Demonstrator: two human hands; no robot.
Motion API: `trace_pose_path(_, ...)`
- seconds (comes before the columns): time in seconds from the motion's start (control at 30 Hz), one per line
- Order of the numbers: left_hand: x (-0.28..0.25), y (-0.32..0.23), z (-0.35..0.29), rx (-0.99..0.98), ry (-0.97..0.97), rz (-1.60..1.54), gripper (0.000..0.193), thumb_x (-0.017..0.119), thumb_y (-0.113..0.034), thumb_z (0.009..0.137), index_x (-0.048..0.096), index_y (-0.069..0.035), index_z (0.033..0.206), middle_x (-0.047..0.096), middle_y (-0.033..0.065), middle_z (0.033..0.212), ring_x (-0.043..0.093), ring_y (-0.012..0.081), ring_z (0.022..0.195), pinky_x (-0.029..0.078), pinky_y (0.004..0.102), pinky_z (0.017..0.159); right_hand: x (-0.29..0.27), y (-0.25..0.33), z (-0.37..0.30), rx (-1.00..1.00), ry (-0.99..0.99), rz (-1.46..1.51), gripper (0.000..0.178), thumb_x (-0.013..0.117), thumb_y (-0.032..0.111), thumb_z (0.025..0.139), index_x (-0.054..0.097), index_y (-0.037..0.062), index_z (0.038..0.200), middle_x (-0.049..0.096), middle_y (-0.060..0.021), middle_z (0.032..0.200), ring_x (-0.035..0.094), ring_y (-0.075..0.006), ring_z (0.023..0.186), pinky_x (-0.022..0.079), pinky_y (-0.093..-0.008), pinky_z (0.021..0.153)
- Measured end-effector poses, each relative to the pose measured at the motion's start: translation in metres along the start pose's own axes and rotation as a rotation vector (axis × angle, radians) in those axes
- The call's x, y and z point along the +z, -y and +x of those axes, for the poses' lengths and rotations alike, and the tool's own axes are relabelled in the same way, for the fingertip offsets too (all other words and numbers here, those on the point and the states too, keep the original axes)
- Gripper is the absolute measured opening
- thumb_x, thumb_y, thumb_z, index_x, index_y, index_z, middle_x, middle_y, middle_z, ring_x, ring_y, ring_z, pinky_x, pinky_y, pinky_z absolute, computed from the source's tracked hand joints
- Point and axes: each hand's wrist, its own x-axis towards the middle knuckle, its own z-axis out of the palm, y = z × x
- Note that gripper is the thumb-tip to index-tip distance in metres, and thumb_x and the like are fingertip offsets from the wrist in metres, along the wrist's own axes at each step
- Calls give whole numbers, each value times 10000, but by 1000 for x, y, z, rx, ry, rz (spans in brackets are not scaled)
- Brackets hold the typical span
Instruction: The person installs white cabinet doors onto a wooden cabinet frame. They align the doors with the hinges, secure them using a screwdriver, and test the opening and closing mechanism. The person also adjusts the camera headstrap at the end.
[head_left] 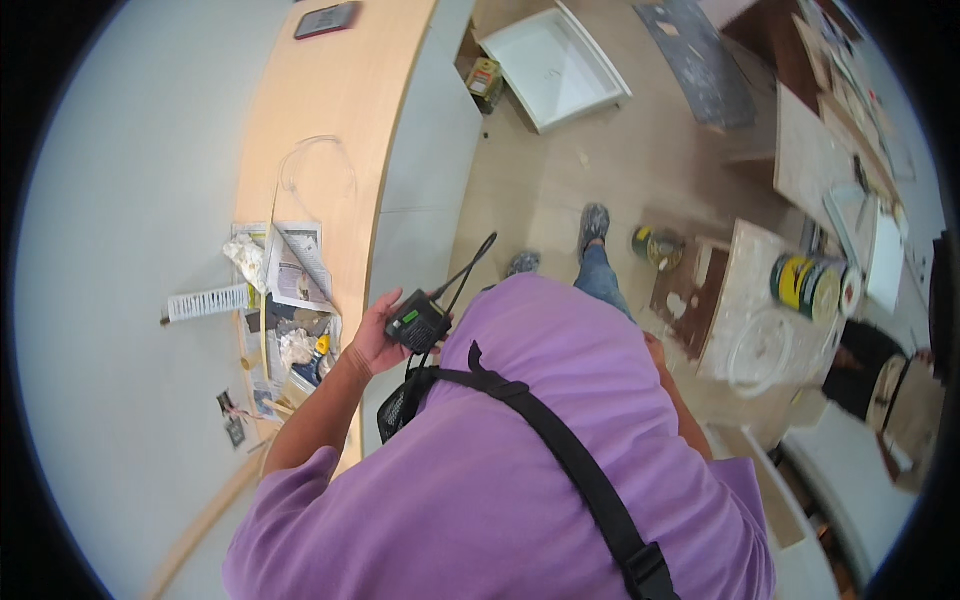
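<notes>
My left hand (376, 338) is closed round a small black box-shaped device (418, 322) with a green label, held beside my waist near the counter's edge. A black cable (468, 268) loops up from the device, and other cables run down towards a black mesh pouch (398, 408) on my strap (560, 440). Of my right hand (654, 350), only a small part shows past my purple shirt, low at my right side. Its fingers are hidden, so I cannot make out whether it holds anything.
The wooden counter (335, 90) at left carries a phone (327, 20), newspaper (300, 270), a brush (208, 302) and scraps. A white drawer-like tray (555, 65) lies on the floor ahead. At right are a paint can (806, 287), another can (657, 247) and boards (740, 265).
</notes>
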Motion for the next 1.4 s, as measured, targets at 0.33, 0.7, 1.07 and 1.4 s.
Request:
trace_pose_path(0.33,59,60,-3,373,-130,-73,611,484,-382,944,382,-51,1447,512,228,1361,521,320,1256,398,425,1072,-94,161,139,-195,224,-426,345,577,273,935,658,22,1157,696,-110,917,632,-189,734,510,-328,685)
trace_pose_path(0.7,136,140,27,403,-179,-300,678,395,-495,921,455,20,1358,557,257,1268,647,376,1009,520,438,915,36,400,2,-1140,1033,-740,640,699,377,837,500,63,1359,598,-173,1241,543,-298,1169,409,-397,1018)
trace_pose_path(1.07,89,234,16,303,-309,-509,678,434,-609,921,541,-27,1251,637,122,1128,597,242,1094,439,385,1013,104,398,-98,-990,1853,-1003,489,726,302,793,561,71,1192,620,-136,737,605,-313,705,467,-401,659)
trace_pose_path(1.4,123,185,-9,454,-328,-216,482,474,-380,999,532,2,1288,624,126,1208,611,195,1088,475,357,994,102,453,-140,-1183,1439,-797,414,737,270,800,612,95,1154,578,-117,688,548,-251,593,428,-357,566)
